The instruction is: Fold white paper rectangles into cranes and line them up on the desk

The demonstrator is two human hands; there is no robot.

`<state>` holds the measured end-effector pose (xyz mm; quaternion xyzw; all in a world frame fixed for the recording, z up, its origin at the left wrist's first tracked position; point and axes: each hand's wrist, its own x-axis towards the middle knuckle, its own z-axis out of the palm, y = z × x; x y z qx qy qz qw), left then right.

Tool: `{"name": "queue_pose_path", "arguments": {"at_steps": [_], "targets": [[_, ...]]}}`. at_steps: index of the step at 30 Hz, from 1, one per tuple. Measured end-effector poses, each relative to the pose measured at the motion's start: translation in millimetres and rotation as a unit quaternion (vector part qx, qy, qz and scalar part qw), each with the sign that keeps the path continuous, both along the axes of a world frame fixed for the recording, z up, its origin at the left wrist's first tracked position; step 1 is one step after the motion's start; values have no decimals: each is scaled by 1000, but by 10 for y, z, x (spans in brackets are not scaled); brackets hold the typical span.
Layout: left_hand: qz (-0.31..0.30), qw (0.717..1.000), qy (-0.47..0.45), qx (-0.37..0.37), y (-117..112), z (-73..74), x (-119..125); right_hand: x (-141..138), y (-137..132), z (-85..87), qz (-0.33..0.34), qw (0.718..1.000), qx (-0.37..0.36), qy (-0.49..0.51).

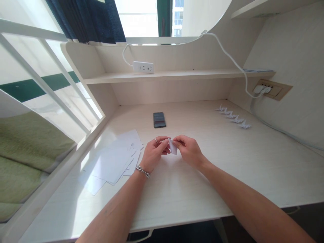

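Between my two hands, over the middle of the desk, is a small folded piece of white paper (173, 147). My left hand (156, 151), with a ring and a chain bracelet, pinches its left edge between thumb and fingers. On the other side, my right hand (188, 149) grips the right edge with thumb and forefinger. Several folded white paper cranes (234, 117) stand in a slanting row at the back right. Loose sheets of white paper (113, 157) lie overlapping to the left of my left hand.
A dark phone (159, 120) lies beyond my hands. On the shelf (172, 76) at the back sits a white power strip (143, 67). A white cable (231, 59) hangs down to the wall socket (275, 90) on the right. White rails (45, 81) border the desk's left side.
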<state>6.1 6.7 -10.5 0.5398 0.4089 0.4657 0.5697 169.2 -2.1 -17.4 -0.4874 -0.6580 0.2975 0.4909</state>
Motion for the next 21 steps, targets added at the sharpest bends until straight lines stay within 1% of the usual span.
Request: {"name": "queue_pose_path", "arguments": {"at_steps": [2, 7, 9, 12, 15, 18, 21], "targets": [[-8, 1000, -8, 2, -1, 1, 0, 0, -15, 16, 8, 1000, 3, 0], [-1, 1000, -26, -1, -4, 20, 1, -9, -40, 46, 16, 1000, 12, -14], [-1, 999, -42, -4, -1, 22, -8, -14, -34, 41, 26, 1000, 3, 4], [-4, 998, -67, -9, 5, 16, -25, -17, -14, 27, 41, 997, -23, 61], [-8, 997, -74, -14, 7, 6, -28, -14, -1, 23, 34, 995, -31, 87], [-13, 997, -75, -20, 4, 4, -21, -13, -7, 34, 21, 996, -21, 79], [-21, 996, -85, -25, 0, 11, -20, -15, -19, 51, 21, 997, -23, 76]]}}
